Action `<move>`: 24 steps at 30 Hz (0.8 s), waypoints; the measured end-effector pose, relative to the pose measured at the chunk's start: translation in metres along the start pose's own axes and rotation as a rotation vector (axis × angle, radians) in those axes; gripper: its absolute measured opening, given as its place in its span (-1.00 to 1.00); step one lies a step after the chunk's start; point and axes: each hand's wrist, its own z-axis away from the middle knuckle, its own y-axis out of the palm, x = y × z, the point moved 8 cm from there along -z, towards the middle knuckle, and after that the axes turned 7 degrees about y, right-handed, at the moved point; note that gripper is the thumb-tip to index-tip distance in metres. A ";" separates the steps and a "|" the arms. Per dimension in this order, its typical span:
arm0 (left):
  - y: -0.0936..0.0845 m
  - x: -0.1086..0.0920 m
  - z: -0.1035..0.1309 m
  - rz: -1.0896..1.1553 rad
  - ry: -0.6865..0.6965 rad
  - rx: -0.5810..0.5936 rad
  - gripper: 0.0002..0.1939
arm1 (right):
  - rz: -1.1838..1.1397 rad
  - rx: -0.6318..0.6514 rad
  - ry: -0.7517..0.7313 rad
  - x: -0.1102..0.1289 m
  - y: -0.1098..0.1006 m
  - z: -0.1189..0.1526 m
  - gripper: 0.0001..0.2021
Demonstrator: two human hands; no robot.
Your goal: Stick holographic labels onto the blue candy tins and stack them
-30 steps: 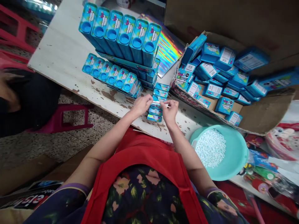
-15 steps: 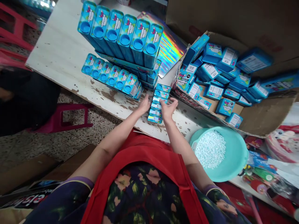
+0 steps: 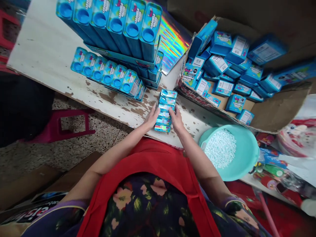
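A short row of small blue candy boxes point(image 3: 163, 121) stands near the table's front edge, some with shiny silver strips on top. My left hand point(image 3: 152, 118) grips the row from its left side, its fingers together against the boxes. On the opposite side my right hand point(image 3: 176, 119) presses in, thumb and fingers at the edge of the row. To the left sits a filled display of similar candy boxes point(image 3: 107, 77). Behind it, taller blue boxes point(image 3: 133, 26) stand in a stacked tray point(image 3: 123, 56).
A big cardboard box point(image 3: 286, 108) of loose blue boxes takes up the right side. A turquoise basin point(image 3: 247, 158) holds small pale candies point(image 3: 220, 149). Iridescent sheets point(image 3: 174, 41) lie behind the displays. A pink stool point(image 3: 70, 126) and a dark-clothed person point(image 3: 22, 108) are left.
My right fingers, spread before, now lie closer along the row's side. My left hand has settled against the other side. The view has shifted, with the displays appearing larger and further left.
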 end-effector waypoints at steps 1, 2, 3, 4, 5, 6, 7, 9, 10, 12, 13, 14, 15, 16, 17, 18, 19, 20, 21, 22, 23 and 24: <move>-0.010 -0.006 0.011 -0.081 0.050 -0.046 -0.54 | 0.055 -0.038 -0.033 0.006 -0.014 0.007 -0.39; -0.016 -0.013 0.023 -0.144 0.121 -0.049 -0.59 | 0.105 -0.073 -0.069 0.013 -0.028 0.017 -0.41; -0.016 -0.020 0.036 -0.205 0.205 0.009 -0.64 | 0.145 -0.100 -0.107 0.021 -0.041 0.028 -0.45; -0.010 -0.025 0.049 -0.263 0.287 0.125 -0.67 | 0.176 -0.120 -0.145 0.029 -0.052 0.042 -0.50; 0.000 -0.026 0.062 -0.321 0.353 0.272 -0.69 | 0.205 -0.136 -0.183 0.035 -0.062 0.057 -0.56; 0.011 -0.025 0.074 -0.377 0.399 0.420 -0.70 | 0.237 -0.147 -0.217 0.040 -0.069 0.073 -0.61; 0.021 -0.021 0.084 -0.433 0.425 0.544 -0.71 | 0.274 -0.147 -0.245 0.042 -0.072 0.088 -0.66; 0.035 -0.010 0.091 -0.530 0.406 0.661 -0.68 | 0.357 -0.109 -0.301 0.037 -0.068 0.115 -0.74; 0.040 -0.004 0.089 -0.567 0.371 0.671 -0.65 | 0.396 -0.080 -0.332 0.030 -0.062 0.124 -0.76; 0.048 0.002 0.082 -0.625 0.294 0.654 -0.61 | 0.477 -0.036 -0.398 0.013 -0.050 0.136 -0.76; 0.052 0.003 0.079 -0.652 0.268 0.645 -0.60 | 0.526 -0.033 -0.433 0.004 -0.045 0.139 -0.75; 0.056 0.002 0.077 -0.680 0.254 0.645 -0.60 | 0.581 -0.041 -0.464 -0.005 -0.042 0.140 -0.73; 0.061 0.001 0.076 -0.703 0.253 0.652 -0.60 | 0.639 -0.050 -0.490 -0.013 -0.039 0.139 -0.72; 0.065 -0.001 0.076 -0.720 0.258 0.655 -0.59 | 0.697 -0.053 -0.512 -0.019 -0.037 0.138 -0.71; 0.068 -0.002 0.076 -0.732 0.261 0.655 -0.59 | 0.749 -0.049 -0.532 -0.025 -0.035 0.136 -0.70; 0.071 -0.002 0.077 -0.740 0.256 0.652 -0.59 | 0.794 -0.033 -0.553 -0.029 -0.034 0.135 -0.69; 0.072 -0.001 0.077 -0.744 0.244 0.647 -0.59 | 0.831 -0.009 -0.574 -0.032 -0.033 0.134 -0.68; 0.072 0.000 0.077 -0.746 0.230 0.640 -0.59 | 0.863 0.020 -0.597 -0.035 -0.031 0.134 -0.67; 0.072 0.001 0.077 -0.748 0.213 0.631 -0.59 | 0.895 0.049 -0.624 -0.037 -0.030 0.135 -0.67; 0.071 0.003 0.077 -0.749 0.197 0.623 -0.59 | 0.927 0.080 -0.654 -0.039 -0.029 0.137 -0.67; 0.070 0.005 0.077 -0.749 0.182 0.614 -0.59 | 0.955 0.113 -0.686 -0.041 -0.028 0.140 -0.67; 0.069 0.006 0.077 -0.748 0.170 0.607 -0.59 | 0.977 0.145 -0.716 -0.043 -0.028 0.143 -0.68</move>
